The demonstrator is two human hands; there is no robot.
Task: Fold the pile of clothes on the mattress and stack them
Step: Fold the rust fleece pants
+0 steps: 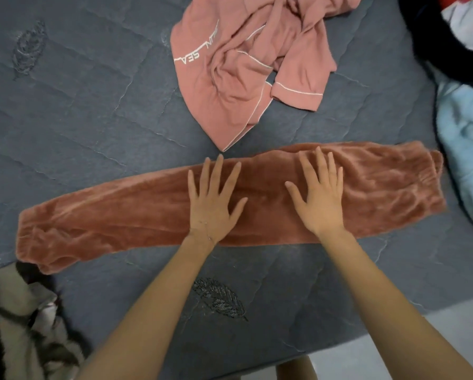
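Observation:
A pair of rust-brown fleece trousers (120, 218) lies folded lengthwise across the grey quilted mattress (79, 105), waistband at the right, cuffs at the left. My left hand (212, 204) rests flat on the middle of the trousers with fingers spread. My right hand (319, 193) lies flat on them too, a little to the right, fingers straight. Beyond the trousers a crumpled pink top (246, 64) with white piping and lettering lies unfolded.
A light blue garment (465, 149) and dark clothing (449, 50) sit at the right edge of the mattress. A beige and dark fuzzy garment (18, 325) lies at the lower left. The mattress's near edge (339, 344) and pale floor (394, 360) show at the bottom right.

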